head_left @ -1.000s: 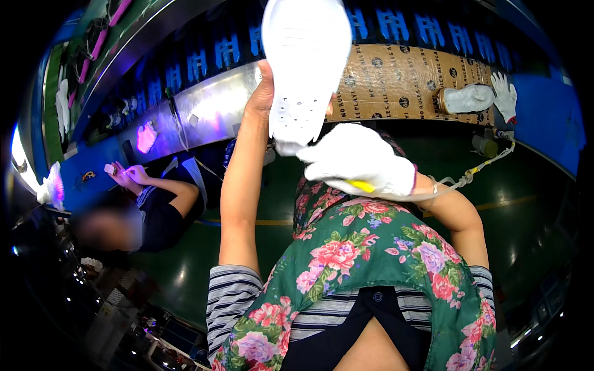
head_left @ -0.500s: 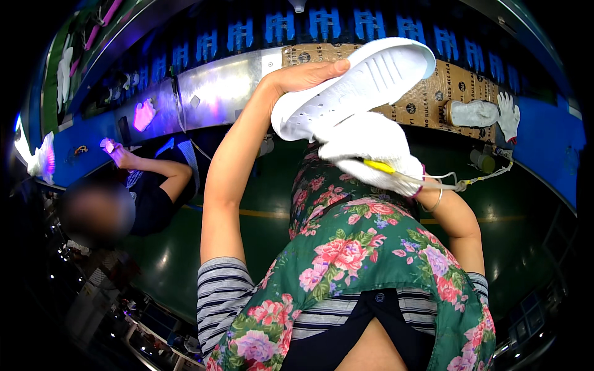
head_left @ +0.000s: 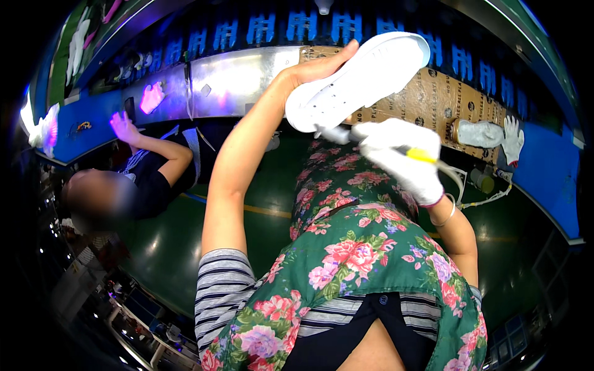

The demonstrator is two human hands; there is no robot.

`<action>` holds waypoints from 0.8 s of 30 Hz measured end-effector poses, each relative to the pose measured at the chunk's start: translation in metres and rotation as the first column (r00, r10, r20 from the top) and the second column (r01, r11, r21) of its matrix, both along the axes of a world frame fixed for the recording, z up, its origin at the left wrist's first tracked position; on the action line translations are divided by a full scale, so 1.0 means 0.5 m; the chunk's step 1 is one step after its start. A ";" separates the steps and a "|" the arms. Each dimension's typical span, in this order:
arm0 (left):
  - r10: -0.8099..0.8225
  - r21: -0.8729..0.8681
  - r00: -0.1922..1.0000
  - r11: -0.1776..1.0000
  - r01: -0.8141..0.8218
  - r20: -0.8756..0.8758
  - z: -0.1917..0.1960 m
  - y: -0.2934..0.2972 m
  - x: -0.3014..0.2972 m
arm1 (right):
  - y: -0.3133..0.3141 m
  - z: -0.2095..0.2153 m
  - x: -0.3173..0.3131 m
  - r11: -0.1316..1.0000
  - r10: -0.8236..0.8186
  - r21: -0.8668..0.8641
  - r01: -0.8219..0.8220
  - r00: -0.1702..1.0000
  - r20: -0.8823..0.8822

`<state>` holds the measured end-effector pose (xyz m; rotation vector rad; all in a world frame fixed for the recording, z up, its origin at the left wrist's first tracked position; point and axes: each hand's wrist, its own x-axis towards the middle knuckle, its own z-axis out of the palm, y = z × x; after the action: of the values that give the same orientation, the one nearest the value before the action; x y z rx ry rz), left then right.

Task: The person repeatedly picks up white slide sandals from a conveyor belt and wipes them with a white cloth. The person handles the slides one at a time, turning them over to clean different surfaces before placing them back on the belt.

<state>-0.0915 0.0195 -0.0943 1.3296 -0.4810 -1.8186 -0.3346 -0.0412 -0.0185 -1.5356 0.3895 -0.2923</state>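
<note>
My bare left hand (head_left: 318, 67) grips a white shoe sole (head_left: 356, 83) along its left edge, thumb over the rim. The sole is tilted, its hollow side with small holes facing me. My right hand (head_left: 402, 157), in a white knit glove, is closed around a slim tool (head_left: 337, 134) with a yellow part (head_left: 421, 154) and a pale hose trailing from it. The tool's end is blurred by motion, close to the sole's lower end; I cannot tell whether it touches.
Beyond the sole are a metal surface (head_left: 238, 77) and printed cardboard (head_left: 427, 99). A white glove (head_left: 512, 139) lies beside a pale rounded object (head_left: 479, 133) on the right. Blue clamps (head_left: 301, 26) line the back. A co-worker's hand (head_left: 125, 128) is at left; a cup (head_left: 482, 179) stands below the cardboard.
The sole has turned slightly in my left hand. My right hand has moved right and away from the sole, bringing the tool's end into view. The co-worker's hand has risen and opened.
</note>
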 end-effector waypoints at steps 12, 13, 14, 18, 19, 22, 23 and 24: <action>0.393 -0.145 0.652 0.777 -0.613 -0.648 -0.075 0.075 -0.127 | -0.099 -0.007 0.044 0.900 -0.064 -0.432 0.057 0.998 -0.001; 0.443 -0.140 0.711 0.788 -0.599 -0.547 -0.098 0.095 -0.131 | -0.100 -0.006 0.039 0.866 -0.015 -0.501 -0.012 0.999 -0.051; 0.397 -0.155 0.769 0.833 -0.531 -0.501 -0.099 0.110 -0.129 | -0.094 -0.020 0.033 0.892 -0.036 -0.451 0.017 0.999 -0.032; 0.343 -0.262 0.657 0.719 -0.643 -0.671 -0.075 0.142 -0.135 | -0.070 0.016 0.026 0.764 0.028 -0.645 -0.002 0.999 0.030; 0.336 -0.266 0.597 0.664 -0.699 -0.729 -0.070 0.145 -0.137 | -0.070 0.028 0.028 0.710 0.031 -0.703 0.043 0.995 0.092; 0.592 0.162 0.214 0.517 -0.841 -0.777 0.065 0.121 -0.159 | -0.060 0.027 0.030 0.698 -0.004 -0.696 0.172 0.972 0.236; 0.522 0.096 0.251 0.549 -0.830 -0.815 0.040 0.134 -0.162 | -0.055 0.030 0.031 0.697 -0.035 -0.683 0.219 0.961 0.273; 0.447 0.030 0.284 0.576 -0.817 -0.848 -0.009 0.151 -0.163 | -0.051 0.040 0.032 0.698 -0.053 -0.678 0.229 0.961 0.270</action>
<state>-0.1728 0.0950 -0.0989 0.1813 0.1995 -1.2439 -0.3185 -0.0667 0.0013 -2.2038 0.2108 -0.8139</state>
